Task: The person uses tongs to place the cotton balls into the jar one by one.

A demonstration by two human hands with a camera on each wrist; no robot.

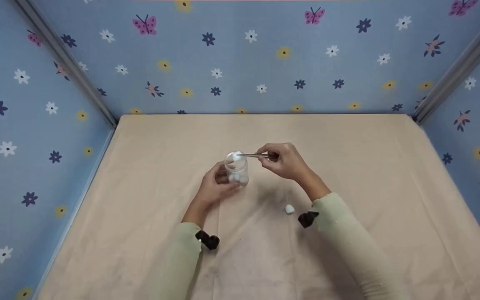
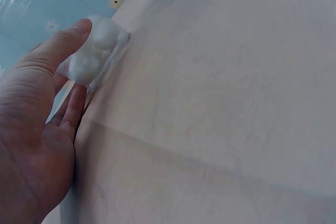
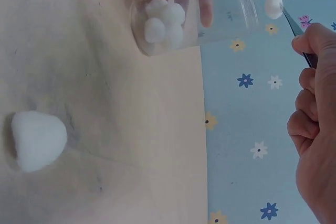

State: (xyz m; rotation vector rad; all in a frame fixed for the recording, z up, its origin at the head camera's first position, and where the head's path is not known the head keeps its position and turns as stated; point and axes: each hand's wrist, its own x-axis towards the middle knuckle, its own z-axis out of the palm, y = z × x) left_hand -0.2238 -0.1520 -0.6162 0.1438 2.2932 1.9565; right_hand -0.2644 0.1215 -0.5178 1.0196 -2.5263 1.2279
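My left hand [image 1: 215,183] grips a clear plastic jar [image 1: 243,170] from its left side, the thumb and fingers spread round it. Several white cotton balls [image 3: 164,22] lie in the bottom of the jar. Tweezers [image 1: 253,155] are pinched in my right hand [image 1: 283,160], to the right of the jar. Their tips hold one cotton ball [image 3: 273,3], which hangs just above the jar's open mouth in the right wrist view. Another cotton ball [image 1: 289,209] sits loose on the table, below my right hand in the head view.
A beige cloth [image 1: 148,166] with creases covers the table. Blue panels [image 1: 240,54] with flowers and butterflies stand behind it and at both sides. A small black device [image 1: 208,240] is on the left sleeve, and another black device [image 1: 308,218] on the right.
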